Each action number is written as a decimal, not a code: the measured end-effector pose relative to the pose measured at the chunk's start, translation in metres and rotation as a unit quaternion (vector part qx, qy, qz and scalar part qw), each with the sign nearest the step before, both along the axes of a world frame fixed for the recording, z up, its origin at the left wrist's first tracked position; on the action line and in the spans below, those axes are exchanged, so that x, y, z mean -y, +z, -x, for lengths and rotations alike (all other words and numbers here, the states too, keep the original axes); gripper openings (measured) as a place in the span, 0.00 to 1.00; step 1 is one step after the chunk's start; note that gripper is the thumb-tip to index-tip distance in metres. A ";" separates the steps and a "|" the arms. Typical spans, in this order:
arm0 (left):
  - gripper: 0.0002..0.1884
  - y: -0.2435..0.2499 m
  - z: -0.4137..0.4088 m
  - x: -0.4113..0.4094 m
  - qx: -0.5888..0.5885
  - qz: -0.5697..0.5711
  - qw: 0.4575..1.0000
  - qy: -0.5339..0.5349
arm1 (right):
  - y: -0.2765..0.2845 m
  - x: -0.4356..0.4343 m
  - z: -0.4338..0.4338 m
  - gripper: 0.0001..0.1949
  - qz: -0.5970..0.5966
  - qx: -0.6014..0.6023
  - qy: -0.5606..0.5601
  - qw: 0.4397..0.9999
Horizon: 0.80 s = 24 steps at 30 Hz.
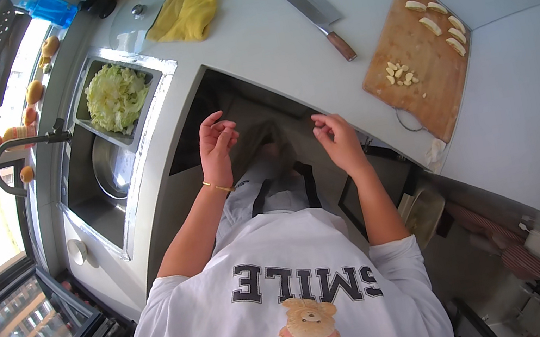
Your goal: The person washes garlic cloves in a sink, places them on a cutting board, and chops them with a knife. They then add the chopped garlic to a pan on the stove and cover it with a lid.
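My left hand (217, 148), a gold bracelet at its wrist, is held in the air before my body, fingers loosely curled and nothing in them. It is nearest the sink-side counter edge. My right hand (336, 140) is raised near the other counter edge, likewise bent-fingered and holding nothing. Ahead of it a cleaver (311, 3) with a wooden handle lies flat on the white countertop (257, 26). To the right, a wooden cutting board (408, 51) bears a small pile of peeled garlic cloves (398, 73) and several pale cut pieces (430, 26) of food.
On my left, a grey basin (156, 78) of torn leafy cabbage (116, 98) sits over the sink (87, 161), beside a metal bowl (109, 166). A black faucet (29, 140) arches there. Farther back are a yellow cloth (189, 5) and a glass lid (126, 26). Fruit (34, 91) lines the windowsill.
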<state>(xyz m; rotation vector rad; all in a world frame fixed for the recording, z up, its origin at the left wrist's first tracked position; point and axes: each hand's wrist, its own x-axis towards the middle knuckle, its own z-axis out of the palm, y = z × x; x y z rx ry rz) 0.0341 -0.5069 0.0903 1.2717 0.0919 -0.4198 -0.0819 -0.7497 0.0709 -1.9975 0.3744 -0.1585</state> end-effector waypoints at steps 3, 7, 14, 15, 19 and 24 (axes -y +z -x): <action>0.19 -0.004 -0.016 0.032 0.001 -0.007 1.000 -0.024 | -0.018 0.039 -0.032 0.15 0.111 0.031 -0.034 0.993; 0.17 -0.021 -0.042 0.083 0.027 0.001 0.997 -0.077 | -0.037 0.087 -0.096 0.22 0.301 0.027 -0.098 0.948; 0.14 -0.031 -0.104 0.150 0.050 -0.021 0.989 -0.140 | -0.046 0.135 -0.199 0.23 0.342 -0.239 -0.025 0.909; 0.14 -0.033 -0.110 0.156 0.059 -0.028 0.986 -0.150 | -0.046 0.140 -0.207 0.23 0.337 -0.240 -0.026 0.910; 0.13 -0.038 -0.131 0.176 0.069 -0.060 0.973 -0.211 | -0.038 0.142 -0.220 0.23 0.297 -0.230 -0.028 0.926; 0.13 -0.034 -0.137 0.214 0.096 -0.083 0.946 -0.298 | 0.006 0.158 -0.182 0.28 0.192 -0.105 -0.092 0.971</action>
